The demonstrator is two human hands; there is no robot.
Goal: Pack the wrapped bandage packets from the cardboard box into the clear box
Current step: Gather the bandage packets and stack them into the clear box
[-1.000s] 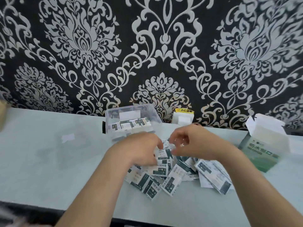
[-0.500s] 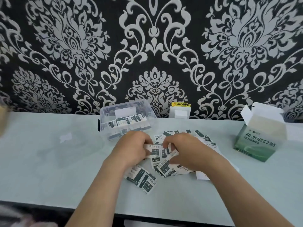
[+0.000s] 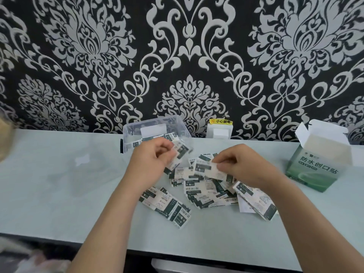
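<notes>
The left hand (image 3: pixel 152 157) curls round a blurred clutch of packets (image 3: pixel 180 151) just in front of the clear box (image 3: pixel 129 134). Their long axis slants near-left to far-right, far end towards the box. The right hand (image 3: pixel 244 166) pinches one packet (image 3: pixel 204 170), lying left-to-right over the pile (image 3: pixel 208 194) — a loose grip could fan the slick wrappers out, spilling them short of the rim.

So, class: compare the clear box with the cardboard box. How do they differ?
The clear box is see-through plastic; the cardboard box is opaque, green and white. The clear box shows packets inside; the cardboard box's contents are hidden. Both stand open on the table.
</notes>
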